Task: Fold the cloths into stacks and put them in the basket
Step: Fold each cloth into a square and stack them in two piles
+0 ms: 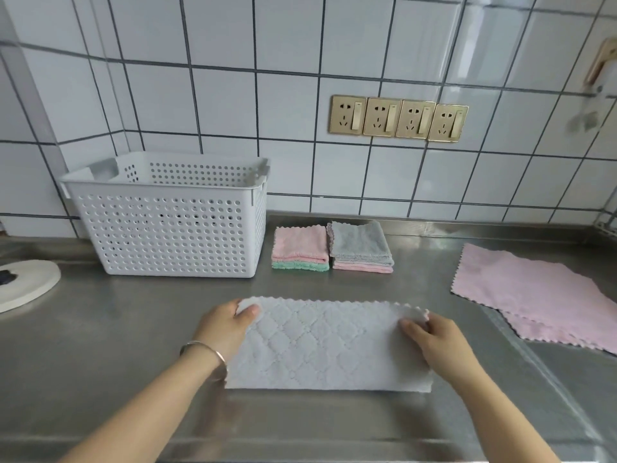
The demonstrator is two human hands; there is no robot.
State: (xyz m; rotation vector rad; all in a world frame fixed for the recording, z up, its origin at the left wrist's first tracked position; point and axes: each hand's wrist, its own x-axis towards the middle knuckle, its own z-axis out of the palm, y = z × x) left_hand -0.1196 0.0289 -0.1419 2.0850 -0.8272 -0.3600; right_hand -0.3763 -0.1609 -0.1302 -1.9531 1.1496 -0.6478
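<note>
A grey quilted cloth [329,345] lies folded in half as a long strip on the steel counter in front of me. My left hand [227,325] pinches its far left corner, and my right hand [430,335] pinches its far right corner. Behind it stand two folded stacks: one with pink on top of green [299,248], one with grey on top of pink [361,247]. The white perforated basket [167,228] stands at the back left, its inside hidden from here. Unfolded pink cloths [534,292] lie spread out at the right.
A white round object [26,285] sits at the left edge of the counter. Gold wall sockets [397,118] are set in the tiled wall behind. The counter [133,345] steps down at the right, under the pink cloths.
</note>
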